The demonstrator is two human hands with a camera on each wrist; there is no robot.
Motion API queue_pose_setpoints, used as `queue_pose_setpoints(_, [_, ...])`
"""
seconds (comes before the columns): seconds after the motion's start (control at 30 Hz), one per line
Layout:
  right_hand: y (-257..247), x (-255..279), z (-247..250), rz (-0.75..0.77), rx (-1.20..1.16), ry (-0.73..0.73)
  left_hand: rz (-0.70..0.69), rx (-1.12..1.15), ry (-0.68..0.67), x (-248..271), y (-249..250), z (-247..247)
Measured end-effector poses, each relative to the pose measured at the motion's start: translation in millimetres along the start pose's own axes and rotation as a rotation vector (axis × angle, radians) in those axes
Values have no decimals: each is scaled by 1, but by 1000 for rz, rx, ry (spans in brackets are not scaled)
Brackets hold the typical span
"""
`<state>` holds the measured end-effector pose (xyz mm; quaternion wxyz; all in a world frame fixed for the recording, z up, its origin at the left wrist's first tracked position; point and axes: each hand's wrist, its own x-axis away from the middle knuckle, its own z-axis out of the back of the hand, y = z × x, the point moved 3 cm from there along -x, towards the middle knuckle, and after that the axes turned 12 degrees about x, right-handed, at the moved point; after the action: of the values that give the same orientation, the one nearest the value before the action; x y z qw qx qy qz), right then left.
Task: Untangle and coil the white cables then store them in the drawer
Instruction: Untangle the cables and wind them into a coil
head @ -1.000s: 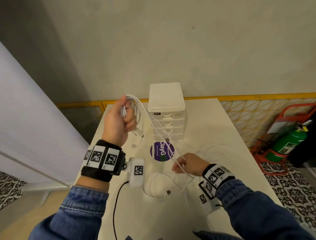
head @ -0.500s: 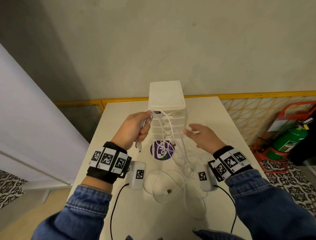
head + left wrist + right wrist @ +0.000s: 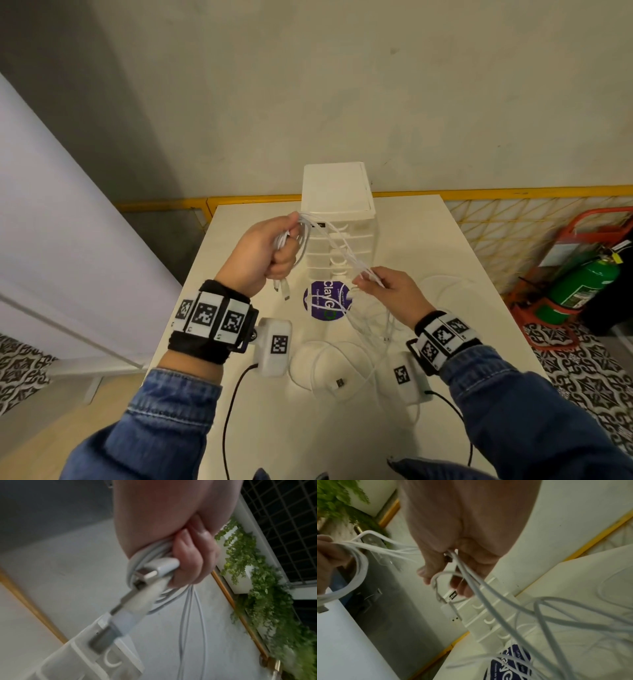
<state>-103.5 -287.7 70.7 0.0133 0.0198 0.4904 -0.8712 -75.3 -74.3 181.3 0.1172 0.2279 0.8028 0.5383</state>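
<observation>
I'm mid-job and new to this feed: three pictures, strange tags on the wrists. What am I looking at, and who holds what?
No machine here: a person works with bare hands, wearing tagged wristbands and small cameras. The wide picture comes from a head camera looking down at a white table. The other two look along each hand from the wrist.

The left hand grips a coiled bundle of white cables, plugs sticking out. The right hand pinches strands running from that bundle. More loose cable lies on the table, by a purple round sticker. Behind stands a small white drawer unit; its drawers look closed.
</observation>
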Motion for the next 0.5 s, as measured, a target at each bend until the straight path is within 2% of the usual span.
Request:
queue_pose_setpoints(0.1, [6, 2, 3, -6, -51, 50, -1, 26, 9, 1, -2, 1])
queue_pose_setpoints(0.23, [3, 11, -3, -20, -145, -114, -56, 33, 2, -1, 8, 2])
queue_pose_setpoints(0.3, [5, 16, -4, -30, -162, -146, -84, 23, 23, -1, 13, 8])
queue_pose_setpoints(0.43, [13, 17, 2, -60, -143, -50, -92, 33, 90, -1, 6, 16])
queue_pose_setpoints(0.5, [10, 16, 6, -75, -221, 7, -93, 11, 151, -4, -1, 19])
